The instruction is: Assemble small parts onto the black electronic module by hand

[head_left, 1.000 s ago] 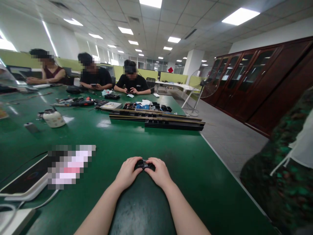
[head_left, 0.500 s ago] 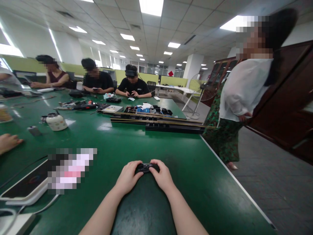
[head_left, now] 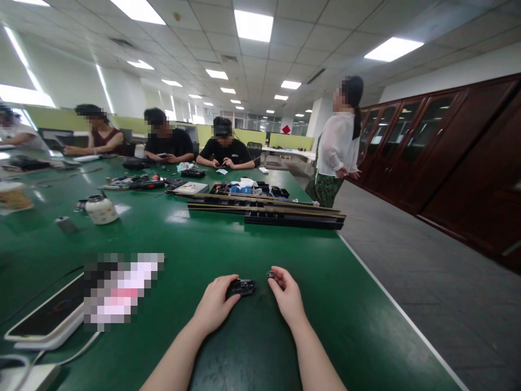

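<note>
On the green table (head_left: 163, 304), my left hand (head_left: 217, 300) grips the left end of a small black plastic part (head_left: 245, 287), thumb in front and fingers behind. Its right end sticks out free of the hand, and its exact kind is too small to make out. To the right, apart from it, my right hand (head_left: 288, 293) pinches a tiny dark piece (head_left: 271, 275) between thumb and fingertips. Most of that piece is hidden by the fingers.
Long black rails with thin yellowish rods (head_left: 295, 218) lie across the table ahead. A phone (head_left: 49, 304) with cables is at left, near a white jar (head_left: 101, 209) and a small metal block (head_left: 65, 224). Several people sit opposite; another person (head_left: 336, 144) stands beyond the right edge.
My right hand has come off the black part and moved right with a tiny piece. My left hand keeps hold. The standing person has walked farther away; the hand at far left is gone.
</note>
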The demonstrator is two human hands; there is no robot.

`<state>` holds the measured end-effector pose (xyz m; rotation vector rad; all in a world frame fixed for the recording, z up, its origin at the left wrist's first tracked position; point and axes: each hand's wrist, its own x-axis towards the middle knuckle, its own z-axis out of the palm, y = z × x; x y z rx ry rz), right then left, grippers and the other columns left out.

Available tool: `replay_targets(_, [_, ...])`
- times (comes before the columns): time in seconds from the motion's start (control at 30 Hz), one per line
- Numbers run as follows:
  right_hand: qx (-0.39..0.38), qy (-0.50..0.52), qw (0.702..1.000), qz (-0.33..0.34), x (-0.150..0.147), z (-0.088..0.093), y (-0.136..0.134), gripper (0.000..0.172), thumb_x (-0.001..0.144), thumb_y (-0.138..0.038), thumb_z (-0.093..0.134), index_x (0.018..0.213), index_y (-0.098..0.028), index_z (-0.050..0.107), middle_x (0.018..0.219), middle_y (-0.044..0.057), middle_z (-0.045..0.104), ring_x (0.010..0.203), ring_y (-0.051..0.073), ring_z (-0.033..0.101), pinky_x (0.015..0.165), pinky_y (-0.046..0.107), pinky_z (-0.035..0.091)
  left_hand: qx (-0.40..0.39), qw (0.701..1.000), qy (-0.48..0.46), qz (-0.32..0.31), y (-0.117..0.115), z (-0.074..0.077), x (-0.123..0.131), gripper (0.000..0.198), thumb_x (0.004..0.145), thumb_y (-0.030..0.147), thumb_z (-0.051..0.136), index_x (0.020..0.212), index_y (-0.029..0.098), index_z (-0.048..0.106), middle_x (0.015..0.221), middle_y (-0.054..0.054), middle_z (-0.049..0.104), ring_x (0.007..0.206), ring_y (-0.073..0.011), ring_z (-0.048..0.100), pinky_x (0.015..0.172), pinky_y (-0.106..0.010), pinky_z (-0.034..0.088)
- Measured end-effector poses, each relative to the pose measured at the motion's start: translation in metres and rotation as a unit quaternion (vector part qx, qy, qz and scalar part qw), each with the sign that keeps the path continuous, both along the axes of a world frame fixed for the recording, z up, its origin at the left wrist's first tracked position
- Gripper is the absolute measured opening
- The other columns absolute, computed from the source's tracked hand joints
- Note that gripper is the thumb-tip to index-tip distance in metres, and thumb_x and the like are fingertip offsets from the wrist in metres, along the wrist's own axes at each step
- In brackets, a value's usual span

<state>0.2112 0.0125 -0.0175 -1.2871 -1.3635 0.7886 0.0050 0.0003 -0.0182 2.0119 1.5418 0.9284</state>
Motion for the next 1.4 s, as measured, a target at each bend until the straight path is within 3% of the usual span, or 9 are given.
replay_targets(0.47, [0.017, 0.001, 0.998, -0.064, 0.014, 0.009, 0.001, 0.040, 0.075, -0.032, 0.051, 0.112, -0.016, 0.052, 0.098, 0.010, 0.064, 0.090, 0.020, 0.060, 0.082, 0.036, 0.046, 0.005, 1.000, 0.024, -0.006, 0.000, 0.000, -0.002, 0.038, 0.071, 0.020, 0.055, 0.109, 0.021, 0.054, 0.114, -0.007, 0.059, 0.108, -0.0220, 0.050, 0.094, -0.037, 0.037])
replay_targets(0.77, [0.030, -0.104, 0.994, 0.034, -0.002, 0.020, -0.013, 0.019, 0.066, -0.022, 0.063, 0.085, -0.024, 0.067, 0.088, 0.004, 0.068, 0.088, 0.022, 0.059, 0.084, 0.037, 0.043, -0.003, 1.000, 0.016, -0.001, 0.001, 0.000, 0.000, 0.041, 0.069, 0.019, 0.056, 0.110, 0.021, 0.054, 0.112, -0.006, 0.060, 0.106, -0.0216, 0.051, 0.094, -0.036, 0.037])
replay_targets(0.97, [0.050, -0.145, 0.983, 0.099, -0.029, 0.025, -0.022, 0.020, 0.065, -0.016, 0.065, 0.083, -0.025, 0.067, 0.087, 0.002, 0.068, 0.089, 0.019, 0.058, 0.084, 0.032, 0.044, -0.005, 1.000, 0.010, -0.004, 0.000, 0.002, 0.000, 0.040, 0.069, 0.020, 0.056, 0.108, 0.023, 0.056, 0.111, -0.006, 0.061, 0.105, -0.0218, 0.052, 0.093, -0.036, 0.038])
replay_targets(1.13, [0.049, -0.175, 0.978, 0.098, -0.038, 0.021, -0.020, 0.020, 0.068, -0.017, 0.063, 0.086, -0.024, 0.066, 0.099, 0.005, 0.065, 0.099, 0.020, 0.054, 0.089, 0.035, 0.040, -0.005, 1.000, 0.007, -0.005, -0.001, 0.003, -0.001, 0.040, 0.068, 0.019, 0.056, 0.107, 0.023, 0.056, 0.111, -0.006, 0.062, 0.106, -0.0223, 0.052, 0.094, -0.037, 0.038])
replay_targets(1.4, [0.030, -0.235, 0.966, 0.100, -0.040, 0.015, -0.018, 0.025, 0.065, -0.018, 0.065, 0.086, -0.031, 0.067, 0.100, 0.001, 0.066, 0.103, 0.024, 0.052, 0.092, 0.043, 0.033, -0.001, 1.000, 0.001, -0.012, -0.001, 0.003, 0.000, 0.036, 0.071, 0.020, 0.054, 0.106, 0.022, 0.056, 0.111, -0.007, 0.061, 0.103, -0.0222, 0.054, 0.091, -0.037, 0.040])
